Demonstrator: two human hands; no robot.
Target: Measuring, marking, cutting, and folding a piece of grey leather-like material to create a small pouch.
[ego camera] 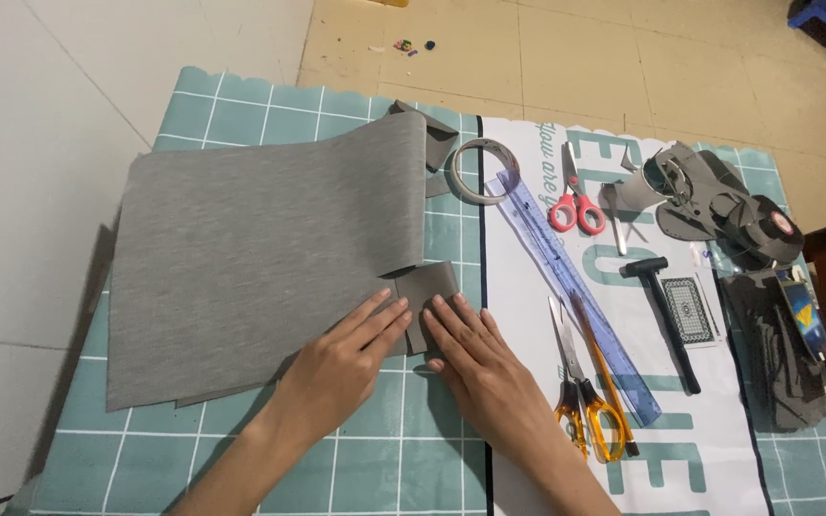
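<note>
Both hands lay flat and open on grey fabric at about six o'clock in the view, gripping nothing. The left hand pressed its spread fingers onto the lower right corner of the large grey fabric sheet, and the right hand rested just beside it, its fingers on a small folded grey piece that overlapped that corner. The sheet covered most of the teal checked mat — spreading from the hands toward ten o'clock — and the mat sat on the surface. At twelve o'clock from the hands a roll of tape lay near the sheet's upper corner. Toward two o'clock lay red-handled scissors on a white printed sheet, with a long blue ruler running down toward four o'clock, where yellow-handled scissors lay against its lower end. A black hammer lay at three o'clock, well apart from the hands, and beyond it — at the right edge — a heap of dark grey cut pieces.
</note>
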